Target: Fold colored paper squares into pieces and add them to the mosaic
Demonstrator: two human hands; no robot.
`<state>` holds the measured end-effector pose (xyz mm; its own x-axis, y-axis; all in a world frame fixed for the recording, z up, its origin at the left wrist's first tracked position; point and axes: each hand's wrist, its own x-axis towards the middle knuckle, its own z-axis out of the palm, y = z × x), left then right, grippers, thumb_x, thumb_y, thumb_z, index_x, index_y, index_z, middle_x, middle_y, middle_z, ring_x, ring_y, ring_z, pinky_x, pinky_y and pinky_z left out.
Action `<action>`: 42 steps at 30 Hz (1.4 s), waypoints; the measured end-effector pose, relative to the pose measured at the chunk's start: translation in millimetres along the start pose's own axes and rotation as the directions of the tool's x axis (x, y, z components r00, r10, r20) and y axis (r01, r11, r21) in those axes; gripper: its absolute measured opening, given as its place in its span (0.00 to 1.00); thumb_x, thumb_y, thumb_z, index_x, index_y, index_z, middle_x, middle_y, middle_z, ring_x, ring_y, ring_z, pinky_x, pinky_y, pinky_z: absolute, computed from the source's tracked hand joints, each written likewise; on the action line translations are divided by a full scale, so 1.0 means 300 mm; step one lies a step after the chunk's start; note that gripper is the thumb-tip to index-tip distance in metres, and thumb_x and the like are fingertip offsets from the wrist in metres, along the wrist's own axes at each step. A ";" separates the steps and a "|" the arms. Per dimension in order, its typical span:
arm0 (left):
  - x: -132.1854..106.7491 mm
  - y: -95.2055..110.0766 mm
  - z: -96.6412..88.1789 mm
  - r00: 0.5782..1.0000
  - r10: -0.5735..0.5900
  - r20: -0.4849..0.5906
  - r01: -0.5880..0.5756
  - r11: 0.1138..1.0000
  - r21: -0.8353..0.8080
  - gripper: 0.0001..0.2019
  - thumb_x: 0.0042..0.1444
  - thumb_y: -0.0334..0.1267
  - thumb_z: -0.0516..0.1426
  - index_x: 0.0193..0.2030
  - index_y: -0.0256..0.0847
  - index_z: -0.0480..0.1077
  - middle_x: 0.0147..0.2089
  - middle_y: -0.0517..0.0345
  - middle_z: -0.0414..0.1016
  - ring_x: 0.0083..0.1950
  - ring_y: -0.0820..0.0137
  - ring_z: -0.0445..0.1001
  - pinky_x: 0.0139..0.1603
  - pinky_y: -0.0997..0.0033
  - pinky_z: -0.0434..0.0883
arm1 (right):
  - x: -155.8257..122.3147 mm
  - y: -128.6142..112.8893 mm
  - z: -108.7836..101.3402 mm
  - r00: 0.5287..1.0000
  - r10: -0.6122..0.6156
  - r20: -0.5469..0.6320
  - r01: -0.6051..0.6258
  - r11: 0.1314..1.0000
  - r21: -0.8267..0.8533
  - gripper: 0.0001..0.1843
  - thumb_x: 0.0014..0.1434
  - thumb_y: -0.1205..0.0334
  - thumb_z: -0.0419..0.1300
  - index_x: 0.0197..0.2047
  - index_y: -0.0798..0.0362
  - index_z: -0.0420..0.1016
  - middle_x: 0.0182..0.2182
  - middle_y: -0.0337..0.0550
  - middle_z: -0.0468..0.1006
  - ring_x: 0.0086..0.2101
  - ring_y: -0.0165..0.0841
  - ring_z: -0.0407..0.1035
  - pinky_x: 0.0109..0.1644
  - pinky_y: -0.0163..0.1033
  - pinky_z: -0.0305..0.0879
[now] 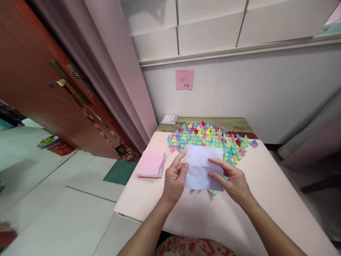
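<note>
A square sheet of lilac origami paper (199, 174), marked with faint creases, is held up in front of me above the table. My left hand (174, 177) pinches its left edge, thumb in front and some fingers behind. On the right side, my right hand (231, 179) grips the sheet, with its thumb and index finger on the front face and other fingers hidden behind. Past the sheet lies a dense cluster of small folded paper pieces (197, 137) in many colours, partly covered by the sheet.
A stack of square paper (151, 164), pink on top, lies on the table's left side. The pale pink table cover (271, 199) spreads beneath. A small printed pack (169, 119) sits at the back left corner. A pink note (184, 79) is on the wall; a door (53, 71) stands left.
</note>
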<state>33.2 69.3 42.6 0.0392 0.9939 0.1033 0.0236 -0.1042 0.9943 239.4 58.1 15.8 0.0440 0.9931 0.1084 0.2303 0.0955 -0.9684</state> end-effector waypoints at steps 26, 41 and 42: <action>0.014 -0.006 0.016 0.944 -0.117 0.310 -0.031 0.900 0.435 0.15 0.48 0.46 0.65 0.41 0.43 0.78 0.44 0.50 0.79 0.47 0.57 0.76 0.46 0.62 0.71 | 0.000 -0.005 -0.027 0.987 0.040 0.157 -0.023 0.994 -0.105 0.17 0.55 0.47 0.65 0.32 0.53 0.79 0.28 0.44 0.79 0.30 0.35 0.72 0.30 0.36 0.66; -0.009 -0.060 0.073 0.874 -0.409 0.263 0.463 0.865 -0.195 0.18 0.46 0.47 0.68 0.35 0.36 0.71 0.25 0.58 0.77 0.23 0.73 0.71 0.25 0.78 0.63 | 0.043 0.030 -0.007 0.944 0.254 0.213 -0.314 0.892 0.326 0.27 0.47 0.45 0.71 0.46 0.53 0.78 0.28 0.40 0.77 0.28 0.32 0.71 0.29 0.34 0.70; -0.010 -0.059 0.073 0.864 -0.420 0.276 0.478 0.858 -0.189 0.18 0.46 0.47 0.68 0.35 0.36 0.72 0.25 0.58 0.76 0.23 0.74 0.71 0.24 0.78 0.63 | 0.044 0.032 0.001 0.945 0.246 0.216 -0.308 0.892 0.331 0.25 0.46 0.46 0.72 0.43 0.53 0.79 0.25 0.38 0.76 0.25 0.29 0.68 0.27 0.32 0.67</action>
<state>54.5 67.3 24.2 0.3001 0.8927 -0.3362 -0.1502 0.3923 0.9075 242.0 72.2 7.9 -0.1117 0.9766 -0.1840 -0.1303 -0.1980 -0.9715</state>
